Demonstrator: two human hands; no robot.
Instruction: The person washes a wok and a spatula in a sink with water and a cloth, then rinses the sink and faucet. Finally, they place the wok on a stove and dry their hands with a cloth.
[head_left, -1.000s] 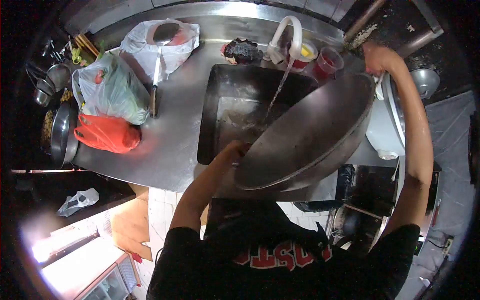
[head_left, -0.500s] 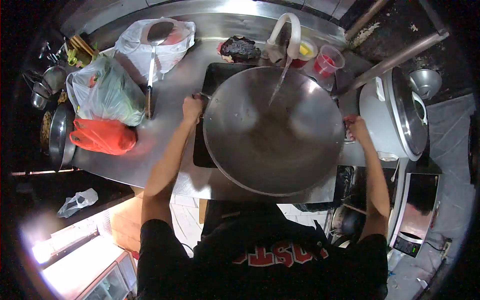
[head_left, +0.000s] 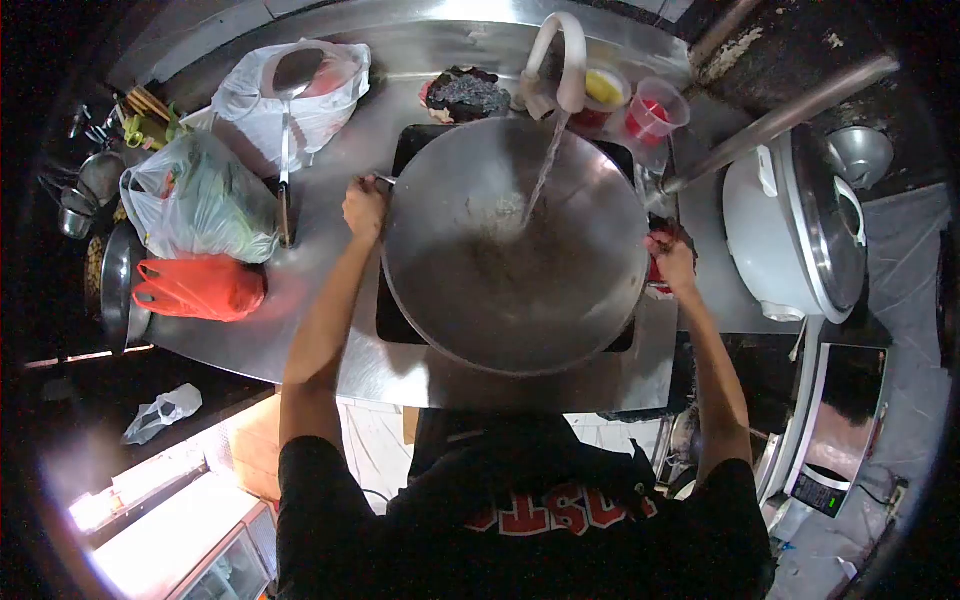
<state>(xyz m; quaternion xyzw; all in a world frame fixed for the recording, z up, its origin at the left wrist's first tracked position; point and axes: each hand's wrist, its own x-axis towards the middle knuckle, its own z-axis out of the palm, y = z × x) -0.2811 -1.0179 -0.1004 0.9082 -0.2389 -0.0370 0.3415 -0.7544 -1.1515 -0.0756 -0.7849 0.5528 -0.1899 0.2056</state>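
Squarely between the two hands sits a big metal wok (head_left: 515, 290), held level over the sink (head_left: 393, 318), whose dark corners show under its rim. The left hand (head_left: 365, 207) is curled shut around the small handle on the wok's near-left edge, knuckles up. The right hand (head_left: 672, 262) is closed on the opposite rim, with something red under its fingers that is too small to make out. Beyond both hands, a white tap (head_left: 560, 55) bends over the wok's far edge, and a stream of water (head_left: 540, 180) falls from it into the bowl, foaming where it lands.

Outward from the left hand, on the steel worktop (head_left: 330, 290), a long ladle (head_left: 285, 130) lies with its bowl resting on a white plastic bag (head_left: 250, 100). Just past the ladle is a green-filled bag (head_left: 200, 200), and a red bag (head_left: 195, 285) lies nearer the person than that one. Beyond the right hand a red cup (head_left: 655, 108) stands beside the tap. Outward from that hand is a white rice cooker (head_left: 790, 230).
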